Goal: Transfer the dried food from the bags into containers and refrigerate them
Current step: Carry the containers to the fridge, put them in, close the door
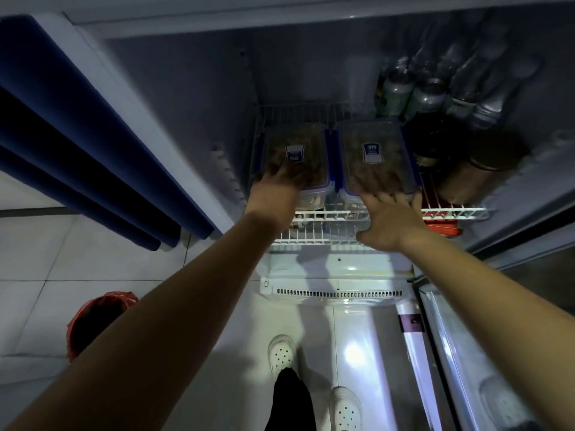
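Two clear plastic containers with blue clips and blue lid labels sit side by side on a white wire fridge shelf. Both hold brown dried food. My left hand lies flat on the near end of the left container, fingers spread over its lid. My right hand rests against the near end of the right container, fingers spread and pointing into the fridge. Neither hand grips anything.
Bottles and cans stand at the back right of the shelf, with a round tin and a red item beside the right container. The fridge door hangs open at right. A red-lined bin stands on the tiled floor.
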Motion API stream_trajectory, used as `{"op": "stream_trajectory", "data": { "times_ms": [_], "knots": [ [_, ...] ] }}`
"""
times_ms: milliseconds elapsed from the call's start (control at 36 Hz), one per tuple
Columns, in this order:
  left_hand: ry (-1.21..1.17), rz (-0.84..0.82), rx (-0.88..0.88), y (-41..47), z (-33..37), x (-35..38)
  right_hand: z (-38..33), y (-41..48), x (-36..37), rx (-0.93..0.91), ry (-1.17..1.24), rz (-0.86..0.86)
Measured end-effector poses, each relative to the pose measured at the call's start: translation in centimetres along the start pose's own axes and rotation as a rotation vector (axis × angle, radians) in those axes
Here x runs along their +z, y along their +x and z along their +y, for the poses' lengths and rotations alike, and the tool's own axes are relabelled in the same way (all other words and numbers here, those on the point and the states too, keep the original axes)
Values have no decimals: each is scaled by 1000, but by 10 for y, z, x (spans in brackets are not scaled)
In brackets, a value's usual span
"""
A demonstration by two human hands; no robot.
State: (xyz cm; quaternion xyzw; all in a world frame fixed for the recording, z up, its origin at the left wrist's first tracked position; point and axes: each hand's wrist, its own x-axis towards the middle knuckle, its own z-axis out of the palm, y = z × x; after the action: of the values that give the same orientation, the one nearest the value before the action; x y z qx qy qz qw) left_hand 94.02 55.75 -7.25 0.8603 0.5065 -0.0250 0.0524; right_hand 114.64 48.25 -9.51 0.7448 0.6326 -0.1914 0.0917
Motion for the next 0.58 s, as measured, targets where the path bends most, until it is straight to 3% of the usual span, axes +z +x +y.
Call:
{"op": "stream_trajectory", "data": {
  "times_ms": [583],
  "knots": [
    [-14,44,-21,-18,1,48,-3,-1,21,-36,6,108]
  ]
}}
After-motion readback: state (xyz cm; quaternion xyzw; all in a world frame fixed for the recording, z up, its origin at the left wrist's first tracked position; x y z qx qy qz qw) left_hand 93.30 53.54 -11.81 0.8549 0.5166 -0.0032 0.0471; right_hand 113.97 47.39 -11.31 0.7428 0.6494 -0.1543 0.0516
